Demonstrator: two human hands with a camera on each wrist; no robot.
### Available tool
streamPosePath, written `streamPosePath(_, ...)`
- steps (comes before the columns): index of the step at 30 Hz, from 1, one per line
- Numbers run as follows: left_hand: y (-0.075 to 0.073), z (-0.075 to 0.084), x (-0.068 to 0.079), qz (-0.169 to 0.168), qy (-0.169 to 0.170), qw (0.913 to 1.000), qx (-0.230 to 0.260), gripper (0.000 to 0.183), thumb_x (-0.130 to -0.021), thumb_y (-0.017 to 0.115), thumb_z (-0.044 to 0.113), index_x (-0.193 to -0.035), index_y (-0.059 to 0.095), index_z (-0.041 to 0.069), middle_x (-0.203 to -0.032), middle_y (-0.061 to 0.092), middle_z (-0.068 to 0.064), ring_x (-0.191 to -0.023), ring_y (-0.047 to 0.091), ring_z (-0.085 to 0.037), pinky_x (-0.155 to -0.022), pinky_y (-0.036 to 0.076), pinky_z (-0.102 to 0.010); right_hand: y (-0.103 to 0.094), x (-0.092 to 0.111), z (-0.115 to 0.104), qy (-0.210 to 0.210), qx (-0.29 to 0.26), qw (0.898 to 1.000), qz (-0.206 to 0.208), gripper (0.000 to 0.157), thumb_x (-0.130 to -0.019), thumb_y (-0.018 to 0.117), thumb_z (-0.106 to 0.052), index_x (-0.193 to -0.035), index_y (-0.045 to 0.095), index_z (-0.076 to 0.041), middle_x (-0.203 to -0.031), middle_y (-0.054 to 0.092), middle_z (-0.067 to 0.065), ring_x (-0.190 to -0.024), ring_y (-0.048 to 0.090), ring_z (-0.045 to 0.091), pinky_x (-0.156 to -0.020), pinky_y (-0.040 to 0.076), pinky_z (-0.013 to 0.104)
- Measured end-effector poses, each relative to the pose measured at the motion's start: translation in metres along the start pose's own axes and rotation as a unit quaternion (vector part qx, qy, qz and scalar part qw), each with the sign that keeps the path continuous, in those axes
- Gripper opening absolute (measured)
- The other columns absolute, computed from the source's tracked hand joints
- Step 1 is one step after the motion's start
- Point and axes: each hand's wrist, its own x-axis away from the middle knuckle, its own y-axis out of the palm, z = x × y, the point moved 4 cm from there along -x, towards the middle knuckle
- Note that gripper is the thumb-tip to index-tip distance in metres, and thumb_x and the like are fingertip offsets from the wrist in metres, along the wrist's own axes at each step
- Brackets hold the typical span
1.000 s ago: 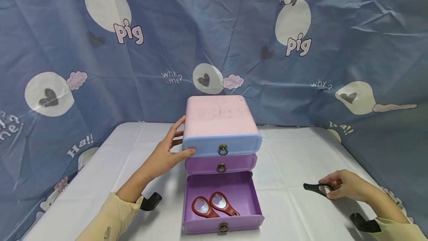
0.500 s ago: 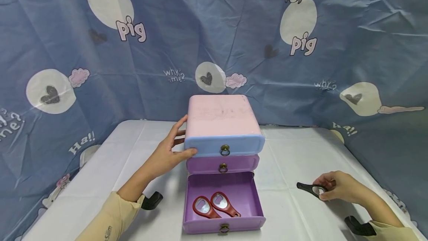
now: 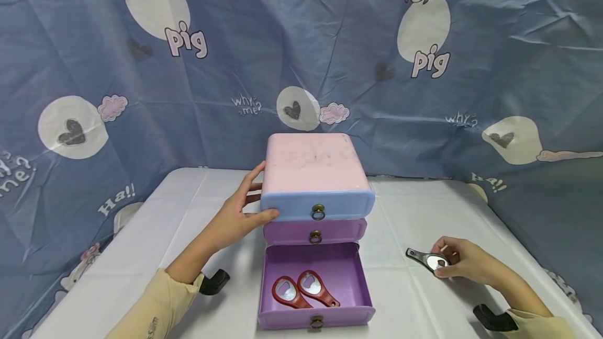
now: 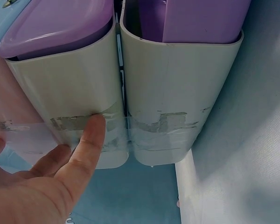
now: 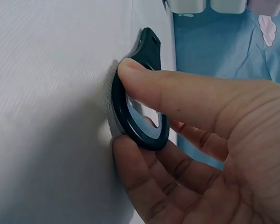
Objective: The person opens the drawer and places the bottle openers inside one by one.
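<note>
My left hand (image 3: 237, 218) rests against the left side of a small drawer cabinet (image 3: 313, 164) with a pink top, its thumb on the front corner of the blue top drawer (image 3: 292, 206). In the left wrist view its straight fingers (image 4: 86, 144) touch the cabinet's pale, tape-marked side (image 4: 67, 86). To the right, my right hand (image 3: 466, 261) pinches a small black magnifying glass (image 3: 417, 256) by its round rim, the handle pointing left. The right wrist view has the thumb across the black rim (image 5: 122, 112) and fingers beneath, close over the white cloth.
The purple bottom drawer (image 3: 316, 318) is pulled out, with two red magnifying glasses (image 3: 317, 289) lying inside. Above it, the purple middle drawer (image 3: 292, 232) sticks out slightly. A white cloth (image 3: 400, 297) covers the table, and a blue printed curtain (image 3: 226, 72) hangs behind.
My right hand has moved left toward the cabinet with the black magnifying glass, whose lens now catches the light. The left hand stays on the cabinet; the head view has shifted slightly.
</note>
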Motion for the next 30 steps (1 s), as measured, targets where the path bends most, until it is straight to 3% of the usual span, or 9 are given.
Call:
streamPosePath(7,0.0,-0.001,0.001,-0.003,0.007,1.0,-0.002,0.1,-0.096,0.082,0.035,-0.166,0.015,0.06,-0.168,0.036,-0.018,-0.153,0.044,-0.046,-0.102,0.06,-0.055,0.001,-0.007,-0.005,0.037,0.005,0.999,-0.003,0.04,-0.092,0.083,-0.01,-0.123,0.063,0.007,-0.088,0.066,0.005,-0.07,0.06,0.008,-0.06,0.054,0.026)
streamPosePath(11,0.0,0.0,0.0,-0.004,0.012,0.9999,0.001,0.1,-0.097,0.082,0.033,-0.165,0.015,0.06,-0.168,0.037,-0.017,-0.153,0.045,-0.045,-0.103,0.06,-0.055,0.0,-0.006,-0.006,0.051,-0.026,0.998,-0.023,0.041,-0.099,0.078,-0.014,-0.131,0.064,0.009,-0.096,0.069,0.009,-0.078,0.065,0.01,-0.067,0.059,0.028)
streamPosePath(20,0.0,-0.002,0.001,-0.002,0.003,0.9999,-0.01,0.101,-0.096,0.082,0.035,-0.166,0.013,0.059,-0.168,0.037,-0.016,-0.152,0.046,-0.044,-0.103,0.06,-0.055,0.003,-0.007,-0.018,0.038,-0.101,0.992,-0.067,0.046,-0.107,0.065,-0.011,-0.141,0.057,0.018,-0.107,0.07,0.012,-0.095,0.072,0.008,-0.081,0.064,0.028)
streamPosePath(30,0.0,0.0,-0.002,-0.005,0.005,0.9999,-0.013,0.101,-0.096,0.082,0.035,-0.165,0.014,0.062,-0.168,0.037,-0.015,-0.152,0.046,-0.043,-0.103,0.059,-0.055,-0.001,0.0,-0.043,0.001,-0.063,0.997,-0.046,0.046,-0.108,0.065,-0.016,-0.144,0.059,0.012,-0.111,0.073,0.012,-0.093,0.076,0.009,-0.083,0.063,0.027)
